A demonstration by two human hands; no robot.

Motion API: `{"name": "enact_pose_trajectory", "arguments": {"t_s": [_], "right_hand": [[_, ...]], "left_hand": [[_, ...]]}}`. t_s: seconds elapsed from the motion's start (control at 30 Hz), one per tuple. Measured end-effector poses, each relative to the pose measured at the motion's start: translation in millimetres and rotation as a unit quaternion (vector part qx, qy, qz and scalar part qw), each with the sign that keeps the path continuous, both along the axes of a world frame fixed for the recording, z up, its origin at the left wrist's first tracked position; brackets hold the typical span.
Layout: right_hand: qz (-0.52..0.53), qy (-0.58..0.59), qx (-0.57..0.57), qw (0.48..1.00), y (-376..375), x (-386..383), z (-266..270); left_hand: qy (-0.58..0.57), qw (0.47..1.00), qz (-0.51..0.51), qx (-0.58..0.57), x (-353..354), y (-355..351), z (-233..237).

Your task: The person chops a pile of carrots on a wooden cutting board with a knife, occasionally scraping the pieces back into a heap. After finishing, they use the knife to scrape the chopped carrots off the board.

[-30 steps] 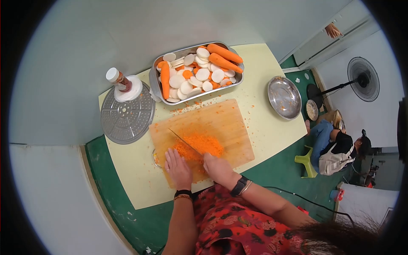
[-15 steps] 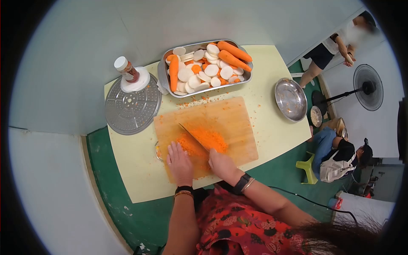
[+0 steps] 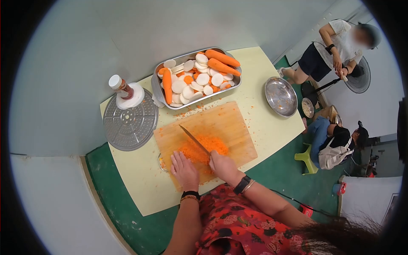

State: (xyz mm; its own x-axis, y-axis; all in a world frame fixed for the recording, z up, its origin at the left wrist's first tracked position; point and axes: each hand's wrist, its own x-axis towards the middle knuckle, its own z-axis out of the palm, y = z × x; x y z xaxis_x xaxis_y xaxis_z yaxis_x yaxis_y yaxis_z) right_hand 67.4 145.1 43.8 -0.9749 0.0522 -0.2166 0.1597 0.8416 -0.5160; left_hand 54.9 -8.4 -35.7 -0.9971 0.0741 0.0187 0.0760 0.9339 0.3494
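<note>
A pile of finely chopped carrot (image 3: 212, 144) is spread over the wooden cutting board (image 3: 231, 117). My right hand (image 3: 223, 165) grips the handle of a knife (image 3: 194, 139), whose blade slants across the carrot bits toward the upper left. On the board's near left part, my left hand (image 3: 185, 171) rests flat beside the pile, fingers stretched out and holding nothing. Part of a metal rim with food scraps (image 3: 162, 162) shows at the board's left edge. Beyond the board, a metal tray (image 3: 204, 101) holds whole carrots (image 3: 223, 64) and white and orange round slices.
On the left a perforated metal disc (image 3: 127, 136) bears a white lid and a jar (image 3: 122, 87). A steel bowl (image 3: 281, 97) stands at the table's right. Two people (image 3: 340, 46) are at the right, near a fan (image 3: 360, 76) and a green stool (image 3: 307, 159).
The view has shifted, and the person standing at the upper right shows more fully. My right hand still holds the knife over the carrot, and my left hand stays beside the pile.
</note>
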Motion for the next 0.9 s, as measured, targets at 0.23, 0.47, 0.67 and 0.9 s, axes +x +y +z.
{"name": "enact_pose_trajectory", "arguments": {"t_s": [0.23,0.47,0.67,0.9], "right_hand": [[-0.006,-0.003,0.013,1.000,-6.9,-1.3,-3.9],[-0.021,-0.008,0.007,1.000,-13.8,2.9,-17.6],[-0.029,-0.010,0.039,0.999,-19.8,3.7,-14.8],[-0.041,0.047,-0.026,0.998,-15.0,13.4,-46.2]], "left_hand": [[-0.018,1.000,-0.007,-0.012,-0.8,-0.3,1.8],[-0.013,1.000,-0.010,-0.023,-1.4,0.0,4.0],[-0.044,0.998,-0.034,0.009,-1.3,-11.5,-3.0],[0.063,0.974,-0.129,0.173,-39.6,-35.6,10.6]]}}
